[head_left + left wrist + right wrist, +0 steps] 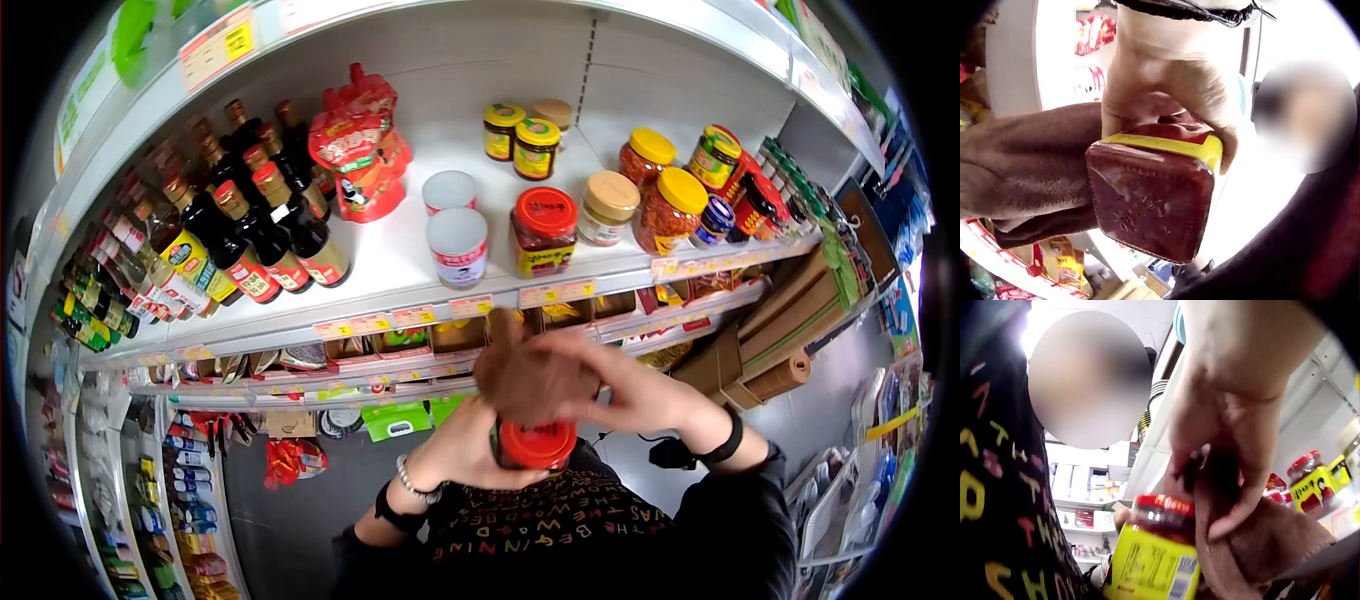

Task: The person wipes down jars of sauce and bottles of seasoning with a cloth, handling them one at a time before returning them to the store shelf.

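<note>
The left hand (462,447) grips a square glass jar with a red lid (537,443) in front of the torso. Its dark red base (1150,203) faces the left wrist camera, and a yellow label (1150,565) shows in the right wrist view. A brown cloth (535,380) hangs against the jar's side, pinched between the thumb and fingers of the right hand (1229,425). From the head view, the cloth covers part of the right fingers and stands just above the lid.
A white shelf (390,270) ahead holds dark sauce bottles (235,235) at left, red pouches (365,150), two cans (458,245) and a similar red-lidded jar (543,230). More jars (672,205) stand to the right. Lower shelves hold packets.
</note>
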### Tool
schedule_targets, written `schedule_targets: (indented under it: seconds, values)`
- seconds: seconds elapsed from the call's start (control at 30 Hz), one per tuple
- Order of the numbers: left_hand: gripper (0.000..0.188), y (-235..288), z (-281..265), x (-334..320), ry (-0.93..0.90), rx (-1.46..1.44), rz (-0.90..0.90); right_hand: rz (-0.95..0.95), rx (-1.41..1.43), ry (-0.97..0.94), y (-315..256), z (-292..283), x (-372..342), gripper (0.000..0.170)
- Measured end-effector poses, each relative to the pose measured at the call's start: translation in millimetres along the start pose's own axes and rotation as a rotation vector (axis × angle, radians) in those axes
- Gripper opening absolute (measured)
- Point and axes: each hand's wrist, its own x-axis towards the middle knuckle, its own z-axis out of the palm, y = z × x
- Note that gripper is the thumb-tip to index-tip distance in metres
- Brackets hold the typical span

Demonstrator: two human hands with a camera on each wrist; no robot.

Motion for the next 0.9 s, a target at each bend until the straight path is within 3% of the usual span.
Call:
schedule_targets:
  seconds: [0.07, 0.1, 0.13, 0.17, 0.27, 0.33, 0.4, 0.53, 0.73, 0.8, 0.9]
  values:
    - [0.104, -6.1, 7.2, 21.7, -0.081, -0.029, -0.038, 0.279, 0.278, 0.299, 3.9, 4.1, -24.1, 0.060]
    - [0.113, 1.2, 11.1, 30.5, -0.002, -0.077, -0.054, 0.269, 0.380, 0.467, 10.8, 4.6, -37.3, 0.057]
    - [0.115, 7.3, 12.9, 41.2, 0.008, -0.317, -0.144, 0.257, 0.480, 0.634, 20.0, 2.0, -50.8, 0.053]
    - [0.111, 13.9, 5.4, 53.7, 0.019, -0.235, -0.104, 0.169, 0.262, 0.719, 28.6, -8.0, -64.0, 0.054]
    - [0.089, 18.7, -38.6, 82.7, 0.015, -0.081, -0.022, 0.231, 0.540, 0.974, 46.6, -24.2, -113.1, 0.055]
    - [0.074, 26.2, -60.4, 103.7, 0.240, -0.308, -0.036, 0.248, 0.625, 0.973, 54.2, -33.0, -137.2, 0.054]
    - [0.067, 34.4, -88.2, 135.5, 0.343, -0.250, 0.065, 0.257, 0.719, 0.969, 66.8, -33.6, -159.1, 0.053]
    - [0.060, 25.9, -131.3, 197.6, 0.301, -0.202, 0.051, 0.432, 0.473, 0.952, 93.0, -32.4, -184.3, 0.046]
    - [0.060, 8.1, -147.9, 251.9, 0.268, 0.082, -0.140, 0.409, 0.546, 1.035, 108.3, -41.8, -205.8, 0.044]
    - [0.061, -7.5, -150.3, 261.3, 0.233, 0.205, -0.176, 0.425, 0.579, 0.994, 117.8, -44.7, -216.6, 0.055]
    - [0.060, -30.4, -155.5, 270.7, 0.249, 0.302, -0.191, 0.438, 0.570, 0.917, 125.5, -45.8, -221.7, 0.053]
